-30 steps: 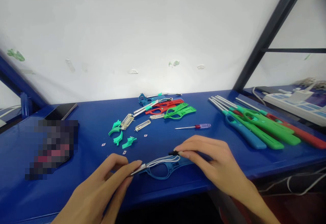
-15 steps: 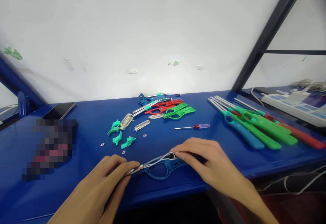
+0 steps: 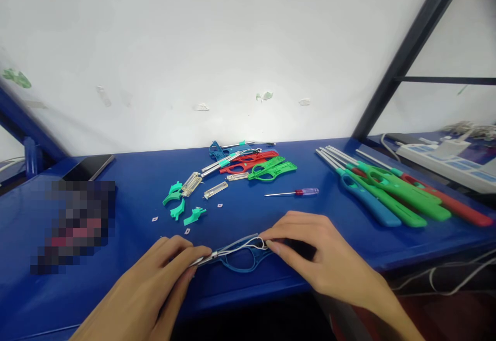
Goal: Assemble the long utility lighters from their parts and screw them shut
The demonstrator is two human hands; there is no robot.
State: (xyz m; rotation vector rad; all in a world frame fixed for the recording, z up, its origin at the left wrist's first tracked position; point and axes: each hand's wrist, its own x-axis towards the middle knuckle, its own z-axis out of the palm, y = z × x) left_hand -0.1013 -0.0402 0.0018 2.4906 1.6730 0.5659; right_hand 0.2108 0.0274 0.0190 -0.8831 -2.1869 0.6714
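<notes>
A blue lighter handle half [image 3: 237, 267] lies near the table's front edge, its finger loop facing me. At its left end, my left hand [image 3: 170, 268] is closed in a pinch on the metal tube [image 3: 202, 260]. White wires [image 3: 236, 248] run from the tube along the handle to the right. My right hand [image 3: 310, 245] pinches the wires' looped end over the handle, with a small dark part at the fingertips that I cannot make out. The right fingers hide the handle's right end.
Green triggers [image 3: 177, 210], clear fuel tanks [image 3: 216, 190] and opened red and green handle shells [image 3: 273, 169] lie behind the hands. A screwdriver [image 3: 294, 192] lies right of them. Several whole lighters [image 3: 372, 201] lie on the right. A phone [image 3: 89, 167] is at left.
My right fingertips have come slightly down and toward me with the wire end, now covering more of the handle's right part. My left hand keeps its hold on the tube.
</notes>
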